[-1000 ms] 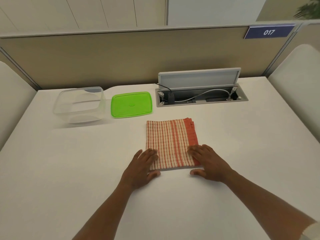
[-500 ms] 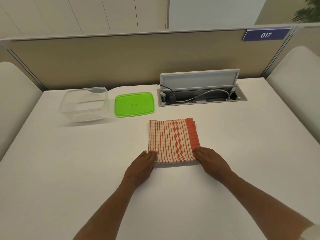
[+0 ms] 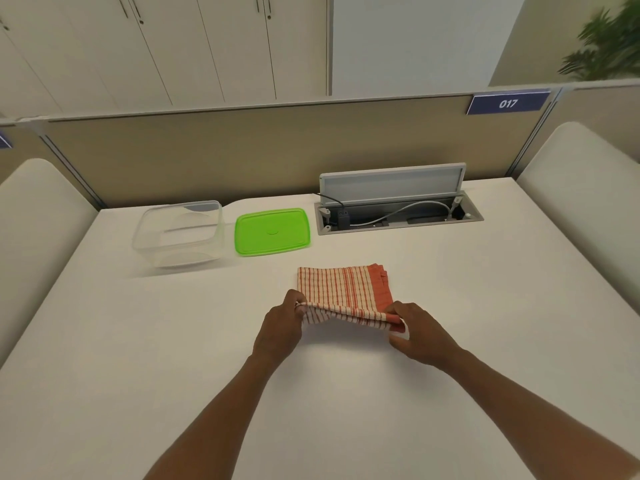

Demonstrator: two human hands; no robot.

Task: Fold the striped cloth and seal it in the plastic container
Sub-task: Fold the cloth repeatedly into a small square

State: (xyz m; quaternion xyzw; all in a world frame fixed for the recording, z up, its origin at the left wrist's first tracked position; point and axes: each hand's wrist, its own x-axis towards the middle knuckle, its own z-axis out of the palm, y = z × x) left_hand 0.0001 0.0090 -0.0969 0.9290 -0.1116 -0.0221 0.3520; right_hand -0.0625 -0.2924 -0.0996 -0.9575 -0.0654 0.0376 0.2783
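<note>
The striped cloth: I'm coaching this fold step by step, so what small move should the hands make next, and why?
Probably carry the lifted near edge forward onto the far edge. The left hand and right hand each pinch a near corner of the striped cloth, raised off the table, while the far half lies flat. The clear container looks narrower than the cloth's present depth.

Even, soft indoor light from overhead, moderately bright; white desk (image 3: 450, 306) shows no glare, only faint soft shadows under the striped cloth (image 3: 343, 292) and clear plastic container (image 3: 180, 233). Wide-angle bend curves the partition (image 3: 242, 150) and desk edges; potted plant (image 3: 606, 39) at top right smeared by blur; centre fairly sharp.
</note>
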